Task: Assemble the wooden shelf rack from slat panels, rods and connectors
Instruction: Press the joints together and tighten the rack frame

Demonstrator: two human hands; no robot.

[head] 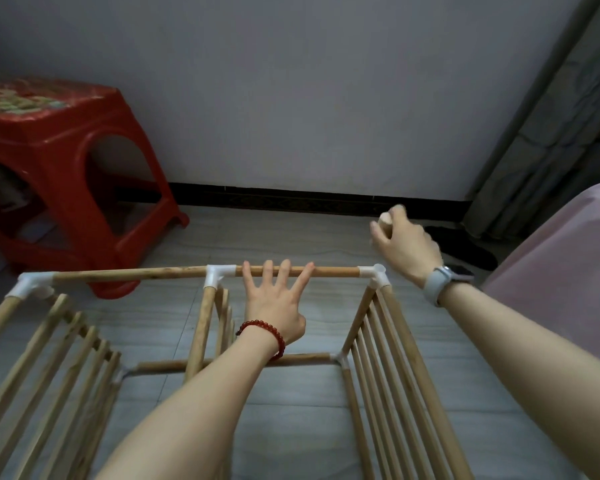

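Observation:
The partly built wooden rack stands on the floor in front of me. Its top rod (125, 273) runs left to right through three white connectors: left (35, 285), middle (219, 273) and right corner (374, 273). Slat panels hang down at the left (59, 358), middle (219, 327) and right (388, 368). A lower rod (160, 366) joins them near the floor. My left hand (274, 306) rests on the top rod with straight spread fingers. My right hand (402, 237) hovers above the right corner connector, gripping a short wooden rod (384, 220) whose end shows.
A red plastic stool (59, 174) stands at the left, close to the rack's left end. A grey wall with a dark skirting board (309, 199) is just behind. A curtain (551, 133) and pink fabric (561, 265) fill the right side. The floor is grey tile.

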